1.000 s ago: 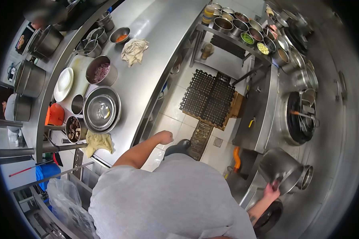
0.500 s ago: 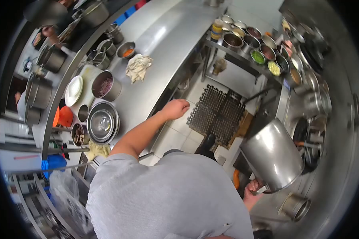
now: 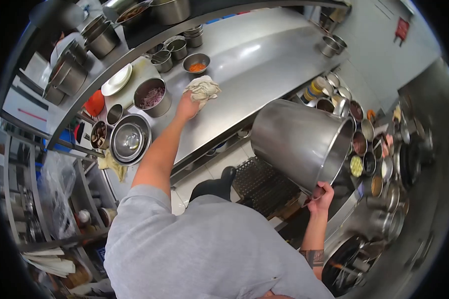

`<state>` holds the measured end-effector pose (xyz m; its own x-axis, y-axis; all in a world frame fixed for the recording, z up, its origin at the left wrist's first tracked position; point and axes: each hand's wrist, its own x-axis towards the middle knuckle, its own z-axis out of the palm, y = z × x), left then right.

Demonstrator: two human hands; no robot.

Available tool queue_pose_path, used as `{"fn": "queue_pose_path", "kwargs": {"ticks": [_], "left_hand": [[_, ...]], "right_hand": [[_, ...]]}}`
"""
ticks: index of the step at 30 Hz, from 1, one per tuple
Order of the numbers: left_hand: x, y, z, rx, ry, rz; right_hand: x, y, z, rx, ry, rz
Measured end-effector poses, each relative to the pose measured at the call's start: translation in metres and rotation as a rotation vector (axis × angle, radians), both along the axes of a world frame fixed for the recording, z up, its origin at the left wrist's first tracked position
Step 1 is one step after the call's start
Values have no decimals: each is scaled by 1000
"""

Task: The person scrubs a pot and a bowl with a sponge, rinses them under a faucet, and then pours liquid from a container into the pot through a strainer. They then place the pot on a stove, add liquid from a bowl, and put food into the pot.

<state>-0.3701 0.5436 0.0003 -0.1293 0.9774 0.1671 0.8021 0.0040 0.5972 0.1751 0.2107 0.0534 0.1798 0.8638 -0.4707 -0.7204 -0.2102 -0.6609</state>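
Observation:
My left hand (image 3: 187, 106) reaches over the steel counter and is closed on a crumpled, off-white cloth (image 3: 205, 88). Some of its fingers are hidden by the cloth. With my right hand (image 3: 323, 197) I grip a side handle near the rim of a large stainless steel stockpot (image 3: 294, 139). The pot is tilted on its side above the floor, its mouth facing right; its inside shows only in part. Close to the cloth stand a small bowl of shredded orange food (image 3: 196, 67) and a pot of chopped purple onion (image 3: 152, 97).
Stacked steel bowls (image 3: 129, 142) sit at the counter's near end. White plates (image 3: 117, 80) lie behind the onion pot. Several ingredient pots, one with pale green pieces (image 3: 356, 166), line the right side. A black perforated mat (image 3: 254, 182) covers part of the floor.
My left hand has gone from hanging free beside the counter to holding the cloth. My right hand has raised the stockpot and swung it forward and left. The view has turned.

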Motion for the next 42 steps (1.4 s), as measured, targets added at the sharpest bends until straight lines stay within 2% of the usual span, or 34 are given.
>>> {"fn": "queue_pose_path", "kwargs": {"ticks": [2, 3, 4, 6, 8, 10, 12, 14, 15, 17, 18, 19, 20, 22, 24, 26, 28, 31, 32, 34, 35, 36, 38, 39, 42], "left_hand": [[-8, 47, -19, 78, -101, 83], [-10, 61, -35, 154, -190, 145], [-7, 68, -48, 141, -207, 159], [5, 84, -73, 52, -131, -62], [44, 60, -58, 61, -174, -181], [78, 48, -44, -84, -305, -285], [85, 43, -49, -92, -431, -284], [78, 42, -75, 44, -3, -193], [77, 37, -64, -26, 135, -259], [72, 37, -37, -18, 184, -243], [71, 37, -31, -10, 238, -231], [66, 42, -44, 117, 307, -233], [61, 48, -57, 116, 304, -231], [59, 51, -57, 94, 361, -254], [52, 48, -55, 92, 378, -256], [46, 45, -48, 66, 420, -233], [40, 40, -42, 102, 399, -209], [49, 43, -18, -270, 563, -68], [64, 44, -16, -261, 564, -76], [102, 40, -15, 130, 157, -107], [118, 37, -14, 160, 181, -191], [117, 33, -14, 162, 182, -194], [113, 28, -11, -45, 265, -272], [106, 25, -15, -34, 250, -229], [65, 11, -19, -6, 245, -155]], "right_hand": [[-42, 66, 44, -62, -164, -169], [-31, 95, 26, -110, -191, -120], [-53, 120, 54, -120, -211, -108], [-100, 175, 105, -124, -315, 68], [-106, 222, 91, -142, -312, 111], [-127, 271, 91, -156, -319, 134], [-152, 308, 91, -226, -357, 143], [-158, 332, 82, -274, -323, 266], [-155, 337, 84, -276, -328, 267], [-144, 342, 93, -350, -568, 443], [-153, 340, 115, -371, -674, 418], [-145, 342, 108, -303, -775, 347], [-131, 345, 100, -234, -873, 273], [-115, 353, 128, -308, -949, 373], [-104, 372, 121, -404, -947, 245], [-93, 392, 103, -383, -759, 211], [-107, 410, 97, -321, -740, 150], [-128, 433, 100, -246, -776, 157], [-133, 436, 102, -201, -771, 170], [-145, 444, 100, -182, -734, 256], [-147, 449, 92, -205, -750, 293], [-152, 446, 94, -204, -749, 290], [-163, 435, 107, -142, -718, 441], [-165, 426, 116, -100, -702, 478], [-146, 400, 94, -25, -812, 348]]}}
